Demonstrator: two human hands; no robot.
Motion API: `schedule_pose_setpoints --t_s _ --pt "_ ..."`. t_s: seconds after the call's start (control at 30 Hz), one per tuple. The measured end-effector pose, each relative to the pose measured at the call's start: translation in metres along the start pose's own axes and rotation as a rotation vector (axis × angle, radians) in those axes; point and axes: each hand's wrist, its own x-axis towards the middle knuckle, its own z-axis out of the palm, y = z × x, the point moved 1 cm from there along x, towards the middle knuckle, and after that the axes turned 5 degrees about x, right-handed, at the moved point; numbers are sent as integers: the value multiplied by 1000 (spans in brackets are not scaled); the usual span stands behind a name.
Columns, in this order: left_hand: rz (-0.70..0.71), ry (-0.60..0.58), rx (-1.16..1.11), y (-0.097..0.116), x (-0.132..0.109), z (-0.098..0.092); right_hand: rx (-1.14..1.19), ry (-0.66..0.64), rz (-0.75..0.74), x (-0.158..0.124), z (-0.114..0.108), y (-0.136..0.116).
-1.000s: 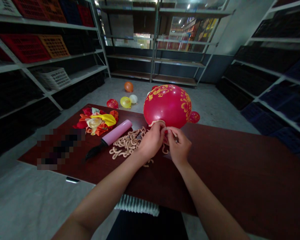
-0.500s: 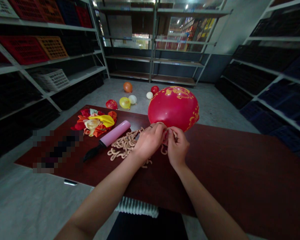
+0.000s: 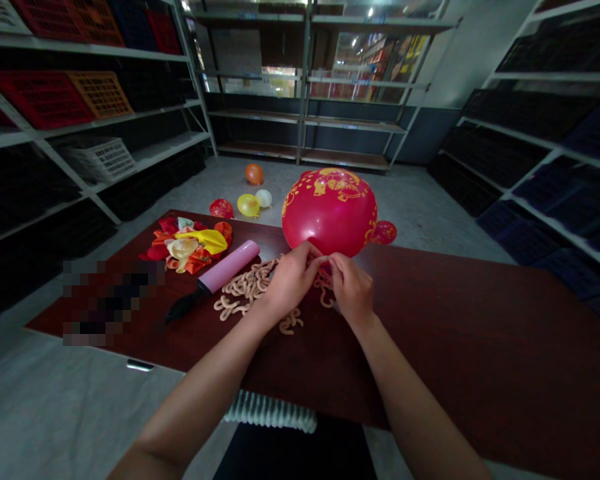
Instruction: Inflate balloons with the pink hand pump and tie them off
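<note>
A large inflated red balloon (image 3: 330,213) with yellow printed figures rises just beyond my hands, over the table. My left hand (image 3: 294,279) pinches at its near end, fingers closed on the neck. Close beside it, my right hand (image 3: 351,285) is closed in a pinch at the same spot; the fingertips hide most of the neck. Below and left of my hands lies a pile of tan curled cords (image 3: 250,287). Left of that rests a pink hand pump (image 3: 236,264) with a black end. Several uninflated balloons (image 3: 193,243) in red, orange, yellow and white are heaped farther left.
The dark brown table (image 3: 470,333) spans the front. On the floor behind lie an orange balloon (image 3: 254,174), a yellow balloon (image 3: 249,205) and others. Shelves with crates (image 3: 40,100) line the left; more racks stand behind and to the right. A blurred patch covers the table's left end.
The red balloon has turned and shifted left, so its printed figures face up more. A small red balloon now shows at its right side. Both hands remain at the neck, fingertips closer together.
</note>
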Motion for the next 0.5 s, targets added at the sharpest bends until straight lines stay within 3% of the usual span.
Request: schedule_pose_setpoints --t_s 0.13,0.3,0.5 --pt "-15 15 18 0 0 2 -59 -97 -33 -1 -3 5" --pt "2 -45 13 0 1 1 57 -158 115 -1 -4 3" --pt "38 -106 7 -1 -1 3 213 -15 295 1 -4 -14"
